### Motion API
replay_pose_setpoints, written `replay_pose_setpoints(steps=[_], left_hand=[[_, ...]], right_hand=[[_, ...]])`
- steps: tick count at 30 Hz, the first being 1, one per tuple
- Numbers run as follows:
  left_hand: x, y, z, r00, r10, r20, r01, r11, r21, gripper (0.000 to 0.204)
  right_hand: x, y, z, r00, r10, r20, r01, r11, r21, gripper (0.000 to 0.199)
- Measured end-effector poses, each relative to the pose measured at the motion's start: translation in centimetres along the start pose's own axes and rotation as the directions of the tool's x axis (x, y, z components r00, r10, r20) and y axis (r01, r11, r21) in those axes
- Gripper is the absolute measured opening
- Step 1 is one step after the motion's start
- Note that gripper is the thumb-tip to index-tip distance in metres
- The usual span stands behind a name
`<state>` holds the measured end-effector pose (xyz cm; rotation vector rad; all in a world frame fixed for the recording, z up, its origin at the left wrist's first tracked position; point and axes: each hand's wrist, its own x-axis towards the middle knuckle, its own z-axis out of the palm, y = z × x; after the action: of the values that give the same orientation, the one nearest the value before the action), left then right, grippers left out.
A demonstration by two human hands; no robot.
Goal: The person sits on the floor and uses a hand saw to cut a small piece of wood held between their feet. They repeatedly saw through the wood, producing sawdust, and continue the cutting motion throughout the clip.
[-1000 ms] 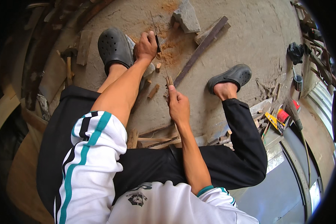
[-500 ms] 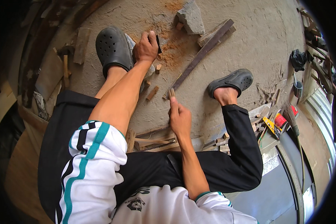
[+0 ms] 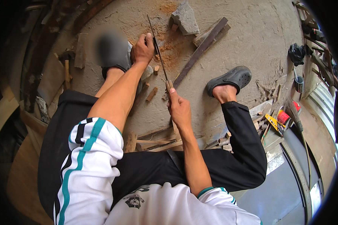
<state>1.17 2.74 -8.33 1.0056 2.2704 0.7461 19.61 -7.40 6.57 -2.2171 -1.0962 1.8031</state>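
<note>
I sit on a concrete floor with my legs spread. My right hand grips the wooden handle of a long thin file, whose dark blade reaches away from me past my left hand. My left hand is closed on a small piece of wood pressed down beside my left foot; the piece itself is mostly hidden under the fingers. Orange sawdust lies on the floor around the blade. Small wood blocks lie between my hands.
A grey stone and a long dark wooden strip lie ahead. Grey clogs are on both feet, the right one. Wood offcuts lie near my lap. A yellow tool and a red can sit right, by a broom.
The file's blade now shows at full length, stretched forward past my left hand. My right hand has shifted slightly toward me. My left hand stays pressed on the wood.
</note>
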Motion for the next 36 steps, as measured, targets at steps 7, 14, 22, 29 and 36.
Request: replay_pose_setpoints(steps=[7,14,22,29,36], left_hand=[[0.1,0.6,-1.0,0.999,-0.011,0.05,0.014,0.997,-0.07,0.055],[1.5,3.5,-2.9,0.886,-0.254,0.387,0.162,0.953,0.255,0.053],[0.3,1.6,-2.4,0.988,0.017,0.151,-0.035,0.993,0.115,0.039],[-0.2,2.6,-3.3,0.979,0.072,0.189,-0.105,0.98,0.171,0.033],[0.2,0.9,-2.5,0.971,0.227,0.075,-0.234,0.967,0.103,0.031]], right_hand=[[0.5,0.2,-0.3,0.999,-0.021,0.026,0.02,1.0,0.02,0.068],[0.0,1.2,1.4,0.987,-0.152,-0.056,0.151,0.988,-0.027,0.066],[-0.4,1.0,1.6,0.988,-0.142,-0.054,0.139,0.989,-0.046,0.066],[-0.2,1.5,1.5,0.991,-0.131,-0.032,0.132,0.991,0.017,0.066],[-0.1,1.6,1.6,0.992,-0.124,-0.025,0.125,0.992,0.032,0.065]])
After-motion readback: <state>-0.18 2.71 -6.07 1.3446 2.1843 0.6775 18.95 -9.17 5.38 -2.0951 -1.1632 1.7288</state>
